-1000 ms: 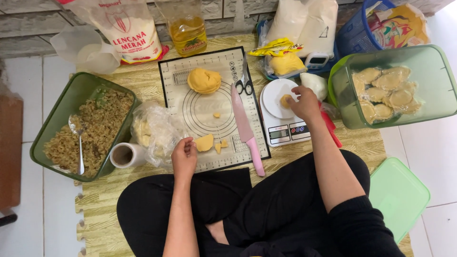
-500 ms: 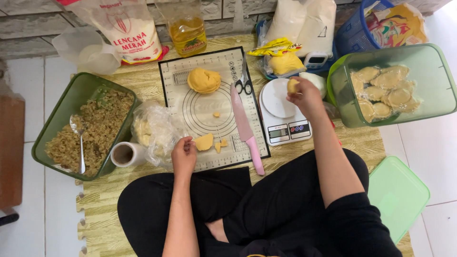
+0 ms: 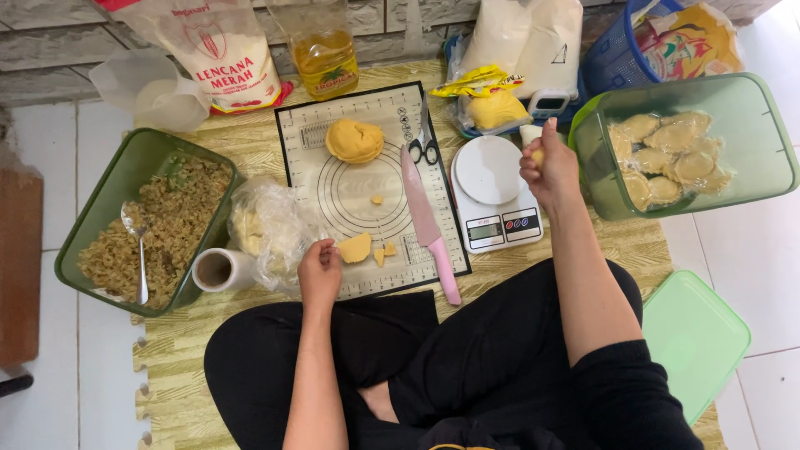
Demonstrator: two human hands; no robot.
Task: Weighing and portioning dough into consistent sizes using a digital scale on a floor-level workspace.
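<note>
From the head camera I look down at my lap and a low work area on a woven mat (image 3: 250, 142). My right hand (image 3: 550, 171) is raised just beside the white kitchen scale (image 3: 493, 190), fingers closed around a small lump of yellow dough (image 3: 538, 156) that peeks out near the thumb. The hand sits between the scale and the green tub of folded pastries (image 3: 667, 162).

My left hand (image 3: 319, 271) rests at the near edge of the baking mat (image 3: 367, 187), fingers loosely curled and holding nothing; its fingertips lie just beside a wedge of dough (image 3: 356, 247), and I cannot tell whether they touch it. Two small scraps lie next to that wedge.

On the baking mat: a ball of dough (image 3: 354, 140) at the far end, a pink-handled knife (image 3: 429, 225) along the right side, scissors (image 3: 426, 146) above it. Left of the baking mat sit a crumpled plastic bag (image 3: 267, 225), a roll of wrap (image 3: 221, 269), and a green tray of browned filling (image 3: 146, 221) with a spoon (image 3: 137, 242) in it. A green lid (image 3: 696, 333) lies on the floor by my right knee.
</note>
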